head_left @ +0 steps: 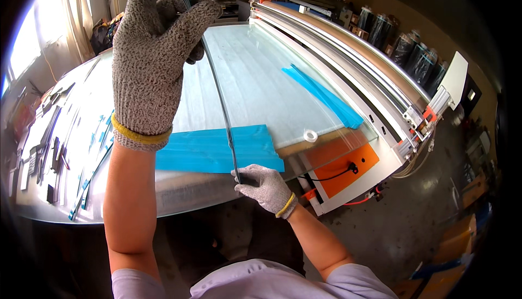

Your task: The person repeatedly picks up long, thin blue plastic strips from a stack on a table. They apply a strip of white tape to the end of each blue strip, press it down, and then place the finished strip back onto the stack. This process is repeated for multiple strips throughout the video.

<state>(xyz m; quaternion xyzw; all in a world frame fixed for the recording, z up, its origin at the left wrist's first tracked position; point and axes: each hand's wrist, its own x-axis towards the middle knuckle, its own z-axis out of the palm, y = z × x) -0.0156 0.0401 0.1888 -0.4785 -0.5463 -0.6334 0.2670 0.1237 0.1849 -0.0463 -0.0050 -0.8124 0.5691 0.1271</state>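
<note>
A long, thin, dark blue-green twisted strip [220,95] runs slantwise between my hands, pulled nearly straight. High at the upper left, my left hand [149,62], in a speckled grey knit glove with a yellow cuff edge, is closed around its upper part; above the fingers the strip spreads into several strands. My right hand [267,187], gloved alike, pinches the lower end by the table's front edge. Behind the strip lies a wide bright-blue film sheet [217,149] on the glass-topped table [247,76]. A narrower folded blue film piece [323,95] rests farther right.
A white tape roll [310,136] sits near the glass corner, above an orange panel [348,171] with a black cable. A long roller machine [348,43] borders the right side. Loose dark strips and tools [54,141] lie at left. Black-wrapped rolls [405,49] stand at back right.
</note>
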